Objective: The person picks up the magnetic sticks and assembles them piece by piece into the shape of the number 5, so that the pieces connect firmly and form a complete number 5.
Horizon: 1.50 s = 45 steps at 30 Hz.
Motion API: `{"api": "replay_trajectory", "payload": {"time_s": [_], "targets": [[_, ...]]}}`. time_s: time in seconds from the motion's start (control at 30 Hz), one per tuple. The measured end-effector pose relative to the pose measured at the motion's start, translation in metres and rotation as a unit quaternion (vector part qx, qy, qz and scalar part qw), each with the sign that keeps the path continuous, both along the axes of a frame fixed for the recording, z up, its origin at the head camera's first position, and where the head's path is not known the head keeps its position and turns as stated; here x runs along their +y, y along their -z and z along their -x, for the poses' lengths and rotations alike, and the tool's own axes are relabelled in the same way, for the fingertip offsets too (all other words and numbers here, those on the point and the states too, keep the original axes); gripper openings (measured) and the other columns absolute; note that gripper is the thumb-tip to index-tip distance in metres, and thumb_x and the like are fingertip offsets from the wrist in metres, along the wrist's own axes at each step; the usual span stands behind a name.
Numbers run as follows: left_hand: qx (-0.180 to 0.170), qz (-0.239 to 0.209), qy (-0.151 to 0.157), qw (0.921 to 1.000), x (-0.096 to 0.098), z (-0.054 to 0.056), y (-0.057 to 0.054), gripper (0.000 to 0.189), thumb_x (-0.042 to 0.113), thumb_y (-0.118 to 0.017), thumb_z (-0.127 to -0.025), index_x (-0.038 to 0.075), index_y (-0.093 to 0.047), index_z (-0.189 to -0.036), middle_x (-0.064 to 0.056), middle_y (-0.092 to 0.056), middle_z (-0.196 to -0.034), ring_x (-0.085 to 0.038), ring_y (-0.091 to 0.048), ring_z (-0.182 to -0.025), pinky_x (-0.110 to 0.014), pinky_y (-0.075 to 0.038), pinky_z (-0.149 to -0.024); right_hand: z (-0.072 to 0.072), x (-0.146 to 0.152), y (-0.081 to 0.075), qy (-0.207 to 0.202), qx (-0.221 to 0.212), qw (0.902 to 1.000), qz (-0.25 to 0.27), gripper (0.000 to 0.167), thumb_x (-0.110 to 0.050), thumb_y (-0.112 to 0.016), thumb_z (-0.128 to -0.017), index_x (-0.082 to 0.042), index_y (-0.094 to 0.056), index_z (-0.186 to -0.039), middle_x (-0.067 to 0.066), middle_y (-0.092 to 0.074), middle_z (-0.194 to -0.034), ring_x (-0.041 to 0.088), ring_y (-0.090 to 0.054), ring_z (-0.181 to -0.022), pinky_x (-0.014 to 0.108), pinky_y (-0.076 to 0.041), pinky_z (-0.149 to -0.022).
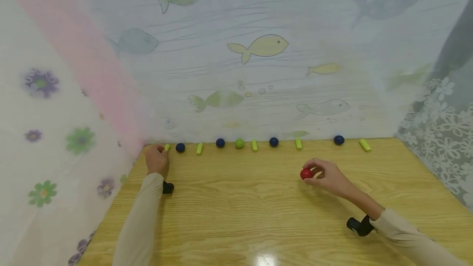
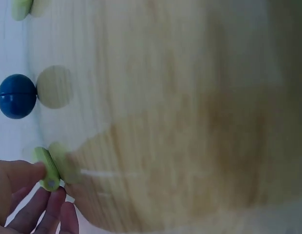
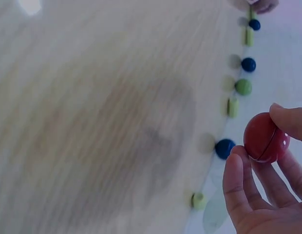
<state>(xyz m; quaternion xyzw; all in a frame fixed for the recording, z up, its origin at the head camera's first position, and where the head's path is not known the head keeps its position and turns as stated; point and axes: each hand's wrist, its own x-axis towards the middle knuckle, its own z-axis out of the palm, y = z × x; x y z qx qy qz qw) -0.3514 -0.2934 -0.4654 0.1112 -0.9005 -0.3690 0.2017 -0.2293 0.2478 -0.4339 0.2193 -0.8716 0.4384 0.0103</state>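
Our right hand [image 1: 327, 175] pinches the red ball [image 1: 306, 173] in its fingertips, above the table [image 1: 236, 216]. Our left hand [image 1: 157, 159] pinches a green peg [image 2: 47, 168] at the row's left end. We'd best seat the ball gently in line, without bumping the blue ball [image 1: 338, 139] ahead.

No writing, label, brand, number or sign can be read in any view; the backdrop curtain [image 1: 258, 73] bears only printed fish and bubbles (flowers on the side panels), nothing lettered.
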Motion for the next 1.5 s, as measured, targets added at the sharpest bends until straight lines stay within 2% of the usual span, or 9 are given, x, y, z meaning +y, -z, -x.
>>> {"api": "replay_trajectory", "payload": {"time_s": [0.2, 0.43, 0.63, 0.83, 1.0, 1.2, 1.43, 1.5], "targets": [[0.001, -0.010, -0.002, 0.9999, -0.004, -0.009, -0.001, 0.024, -0.002, -0.051, -0.084, -0.015, -0.059, -0.103, -0.031, -0.056, -0.102, -0.042, -0.051, -0.096, -0.053, -0.042, -0.084, -0.016, -0.016, 0.004, -0.042, -0.025, 0.9985, 0.023, 0.029, -0.012, -0.073, -0.084, -0.002, -0.060, -0.108, 0.011, -0.063, -0.100, 0.023, -0.062, -0.086, 0.029, -0.055, -0.067], [-0.018, -0.031, 0.030, 0.9989, -0.007, -0.024, -0.006, 0.028, 0.004, -0.055, -0.088, -0.013, -0.059, -0.109, -0.030, -0.056, -0.106, -0.042, -0.051, -0.099, -0.052, -0.042, -0.086, -0.027, -0.030, 0.011, -0.068, -0.032, 0.9963, 0.041, 0.030, -0.011, -0.075, -0.083, -0.002, -0.060, -0.108, 0.008, -0.063, -0.100, 0.021, -0.062, -0.086, 0.029, -0.054, -0.066], [-0.031, -0.078, 0.053, 0.9950, -0.005, -0.036, -0.008, 0.026, 0.005, -0.056, -0.090, -0.010, -0.062, -0.111, -0.027, -0.059, -0.105, -0.037, -0.053, -0.097, -0.046, -0.045, -0.083, -0.033, -0.039, 0.018, -0.077, -0.041, 0.9955, 0.037, 0.033, -0.012, -0.076, -0.081, 0.000, -0.061, -0.108, 0.008, -0.063, -0.100, 0.020, -0.062, -0.085, 0.029, -0.054, -0.066], [-0.045, -0.087, 0.080, 0.9920, -0.001, -0.052, -0.012, 0.026, 0.007, -0.058, -0.090, -0.004, -0.065, -0.113, -0.023, -0.062, -0.110, -0.033, -0.056, -0.099, -0.042, -0.048, -0.083, -0.036, -0.045, 0.020, -0.092, -0.044, 0.9942, 0.034, 0.032, -0.011, -0.075, -0.082, 0.002, -0.061, -0.108, 0.009, -0.063, -0.099, 0.019, -0.062, -0.085, 0.028, -0.054, -0.065], [-0.051, -0.125, 0.125, 0.9830, 0.009, -0.066, -0.013, 0.026, 0.010, -0.063, -0.090, -0.001, -0.067, -0.114, -0.021, -0.063, -0.112, -0.031, -0.059, -0.098, -0.038, -0.052, -0.080, -0.038, -0.048, 0.020, -0.091, -0.039, 0.9948, 0.026, 0.031, -0.011, -0.075, -0.081, -0.001, -0.061, -0.107, 0.008, -0.064, -0.099, 0.019, -0.062, -0.085, 0.028, -0.055, -0.065], [-0.060, -0.169, 0.196, 0.9642, 0.031, -0.080, -0.015, 0.027, 0.012, -0.066, -0.090, -0.001, -0.066, -0.114, -0.020, -0.063, -0.112, -0.027, -0.060, -0.097, -0.035, -0.053, -0.080, -0.039, -0.052, 0.021, -0.094, -0.046, 0.9941, 0.028, 0.031, -0.012, -0.075, -0.082, -0.001, -0.061, -0.108, 0.008, -0.064, -0.100, 0.017, -0.062, -0.086, 0.028, -0.055, -0.067], [-0.064, -0.164, 0.259, 0.9496, 0.061, -0.098, -0.015, 0.023, 0.012, -0.071, -0.086, 0.002, -0.070, -0.107, -0.013, -0.066, -0.107, -0.022, -0.059, -0.099, -0.029, -0.048, -0.085, -0.044, -0.062, 0.021, -0.091, -0.052, 0.9934, 0.044, 0.033, -0.012, -0.076, -0.081, 0.000, -0.062, -0.108, 0.006, -0.064, -0.100, 0.018, -0.061, -0.086, 0.028, -0.055, -0.067], [-0.065, -0.165, 0.280, 0.9434, 0.070, -0.103, -0.015, 0.023, 0.012, -0.072, -0.085, 0.003, -0.071, -0.106, -0.013, -0.066, -0.107, -0.022, -0.060, -0.098, -0.030, -0.047, -0.087, -0.046, -0.067, 0.020, -0.097, -0.050, 0.9927, 0.051, 0.033, -0.012, -0.077, -0.080, 0.000, -0.062, -0.107, 0.006, -0.064, -0.099, 0.017, -0.061, -0.085, 0.028, -0.055, -0.066]]}}
